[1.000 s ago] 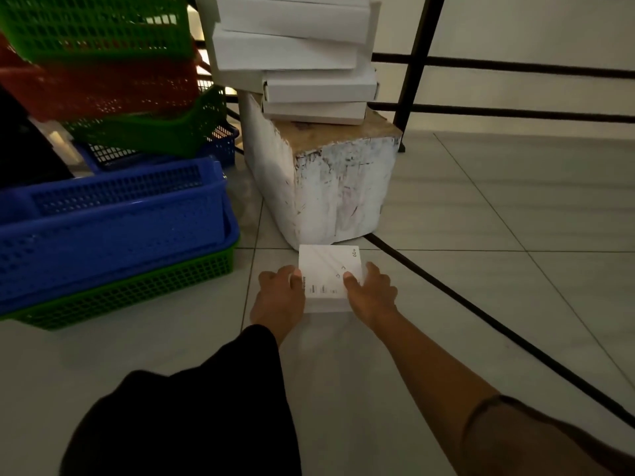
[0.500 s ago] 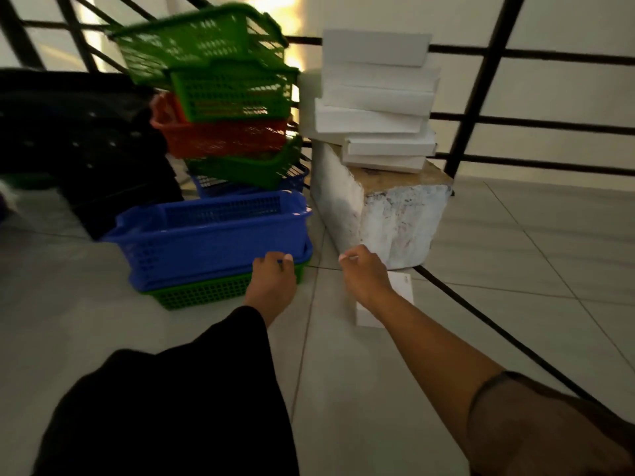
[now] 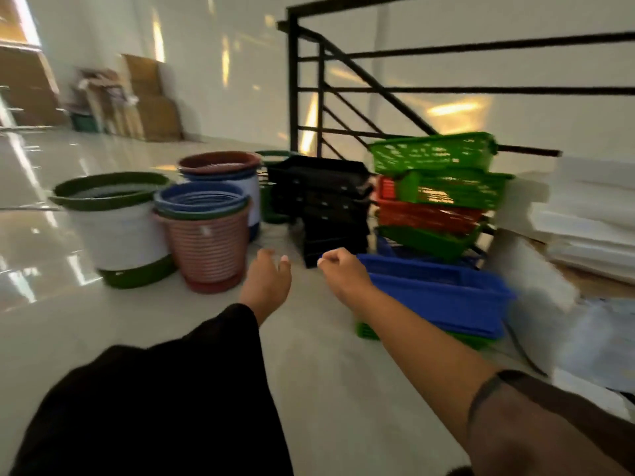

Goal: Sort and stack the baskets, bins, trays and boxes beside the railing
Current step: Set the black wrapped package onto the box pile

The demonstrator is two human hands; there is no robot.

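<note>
Two hands reach out over the tiled floor (image 3: 326, 389), both empty. The left hand (image 3: 268, 283), coming out of a black sleeve (image 3: 165, 400), has loosely spread, relaxed fingers; the right hand (image 3: 343, 274) has its fingers curled into a loose fist around nothing.

Taking the black railing (image 3: 309, 97) as the landmark, the nearest task things lie on the floor in front of it: a blue basket (image 3: 443, 293) nested in a green basket (image 3: 367, 329), just right of the right hand and partly behind its forearm. Behind these, closer to the railing, rises a stack of mesh baskets: a green one (image 3: 426, 240) low down, a red basket (image 3: 429, 216) above it, and two more green baskets (image 3: 433, 156) on top, tilted. Left of that stack, also right at the railing's foot, stands a pile of black trays (image 3: 319, 187). Further left of the railing's post are round bins: a pink ribbed bin (image 3: 209, 249) with blue rims nested inside, a white bin with a dark green rim (image 3: 113, 231), and a white-and-blue bin with a brown rim (image 3: 223, 173) behind them. To the right of the baskets, blurred white boxes (image 3: 584, 221) are stacked on a white block (image 3: 529, 269).

Far beyond the railing's left end, cardboard (image 3: 151, 97) leans against the wall.
</note>
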